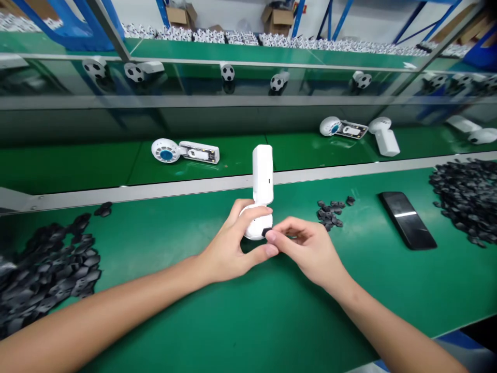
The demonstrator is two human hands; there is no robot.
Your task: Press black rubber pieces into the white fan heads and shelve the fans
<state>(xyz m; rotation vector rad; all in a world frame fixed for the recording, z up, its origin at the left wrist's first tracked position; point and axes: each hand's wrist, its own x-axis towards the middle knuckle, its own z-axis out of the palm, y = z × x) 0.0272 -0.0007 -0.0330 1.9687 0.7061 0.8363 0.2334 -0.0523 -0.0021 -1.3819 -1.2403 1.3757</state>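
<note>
A white plastic device (263, 173) with a long flat body and a round head stands between my hands. My left hand (233, 243) is wrapped around the round head, thumb low in front and fingers over the top. Between thumb and index finger, my right hand (308, 248) pinches a small black piece (266, 231) against the front of that head. How far the piece is seated cannot be made out. Right of my right hand lies a small group of loose black pieces (330, 213).
A big heap of black pieces (54, 269) lies at left, another heap (469, 197) at far right. A black phone (407, 220) rests on the green table. Beyond the metal rail (186, 185), open white devices (202, 153) sit on a green belt. Football-patterned parts (228, 72) stand behind.
</note>
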